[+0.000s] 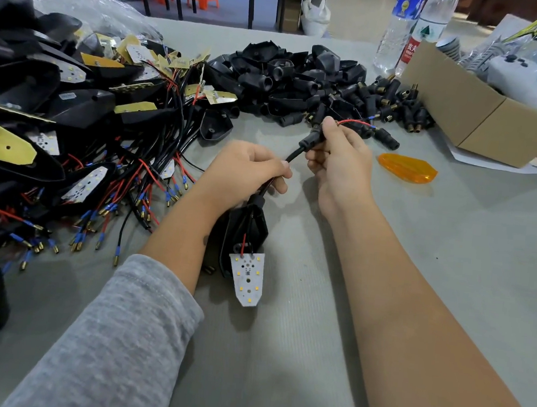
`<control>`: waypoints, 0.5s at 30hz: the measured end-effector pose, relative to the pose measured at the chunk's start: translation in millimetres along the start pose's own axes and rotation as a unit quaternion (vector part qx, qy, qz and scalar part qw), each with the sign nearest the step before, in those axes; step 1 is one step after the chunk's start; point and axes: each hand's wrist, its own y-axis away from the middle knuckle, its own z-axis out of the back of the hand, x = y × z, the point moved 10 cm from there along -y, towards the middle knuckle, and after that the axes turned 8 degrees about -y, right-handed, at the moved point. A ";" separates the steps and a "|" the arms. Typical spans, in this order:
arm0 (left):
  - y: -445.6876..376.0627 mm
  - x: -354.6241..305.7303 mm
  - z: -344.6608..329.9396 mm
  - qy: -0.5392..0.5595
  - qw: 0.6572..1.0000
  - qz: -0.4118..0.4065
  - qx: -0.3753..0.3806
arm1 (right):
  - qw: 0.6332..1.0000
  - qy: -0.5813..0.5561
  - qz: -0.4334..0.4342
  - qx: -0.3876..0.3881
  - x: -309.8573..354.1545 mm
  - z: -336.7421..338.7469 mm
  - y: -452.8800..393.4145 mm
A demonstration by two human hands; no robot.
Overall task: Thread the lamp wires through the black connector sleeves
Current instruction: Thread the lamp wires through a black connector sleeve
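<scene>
My left hand (247,172) grips the black cable (292,156) of a lamp just above its black housing (247,230). A white LED board (247,277) hangs from that housing on a red and a black wire. My right hand (338,164) holds a black connector sleeve (311,140) that sits on the cable. A thin red wire (354,122) with a blue-tipped end sticks out past the sleeve's far end. A heap of loose black sleeves (390,100) lies just beyond my right hand.
A tangle of wired lamps and LED boards (87,142) fills the left. Black housings (291,75) are piled at the back centre. An orange lens (406,168) lies to the right, with a cardboard box (482,118) and two water bottles (406,27) behind it.
</scene>
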 end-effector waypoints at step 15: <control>-3.2 1.3 1.5 0.009 1.000 -0.028 -0.005 | 0.995 0.091 0.003 0.043 -1.4 -10.9 4.8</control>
